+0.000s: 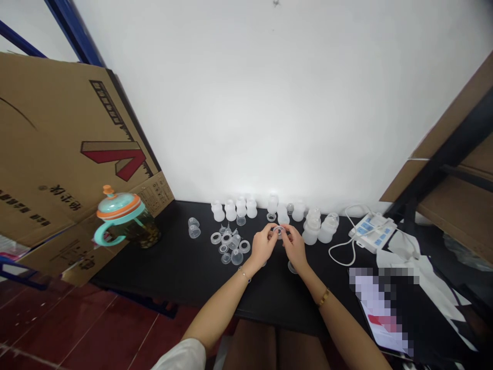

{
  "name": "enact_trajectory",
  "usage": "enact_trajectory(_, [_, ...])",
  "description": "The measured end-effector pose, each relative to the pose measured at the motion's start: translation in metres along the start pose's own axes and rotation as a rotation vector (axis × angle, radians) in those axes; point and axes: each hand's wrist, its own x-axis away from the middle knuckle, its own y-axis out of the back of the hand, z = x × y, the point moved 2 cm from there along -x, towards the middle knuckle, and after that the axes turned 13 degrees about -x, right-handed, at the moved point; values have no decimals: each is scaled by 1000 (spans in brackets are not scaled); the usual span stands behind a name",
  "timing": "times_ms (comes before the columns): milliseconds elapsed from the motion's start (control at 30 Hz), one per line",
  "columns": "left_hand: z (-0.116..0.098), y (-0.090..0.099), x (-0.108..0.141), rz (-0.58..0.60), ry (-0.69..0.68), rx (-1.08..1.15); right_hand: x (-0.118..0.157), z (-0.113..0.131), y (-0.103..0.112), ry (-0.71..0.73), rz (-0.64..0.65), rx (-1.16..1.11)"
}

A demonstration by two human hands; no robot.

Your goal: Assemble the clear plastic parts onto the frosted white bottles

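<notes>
- Hands in view: two, the left hand (262, 245) and the right hand (295, 246), both the person's own, side by side above the middle of the black desk (173, 272).
- Grip: both grips are almost closed. The fingertips of each hand pinch the same transparent round plastic ring (279, 232) from opposite sides, and the ring is held just above the desk.
- Wrist items: one thin bracelet (244, 274) on the left wrist; one gold band (323, 297) on the right wrist.
- Bottles: at least nine translucent white plastic bottle bodies (231, 210) stand upright in a loose row along the back of the desk, and the two at the right end look stacked or capped.
- Cups: two small clear plastic cups (193, 228) stand together, left of the hands.
- Small parts: one cluster of clear plastic rings and funnel-shaped pieces (231, 242) lies just left of the left hand; the exact count cannot be told.
- Disc: one clear round piece (292, 267) lies under the right wrist, partly hidden.
- Left end of desk: one teal-and-orange lidded handled cup (125, 216) with dark contents stands against one brown cardboard sheet (77, 154).
- Right end of desk: one white plastic unit with blue labels (373, 231) trails one white cable (339, 252). Beside it lies one pixelated flat item (385, 308), too obscured to identify.
</notes>
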Motion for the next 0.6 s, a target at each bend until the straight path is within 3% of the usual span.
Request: enact_trajectory(600, [2, 0, -1, 6, -22, 7, -1, 1, 0, 0, -8, 30])
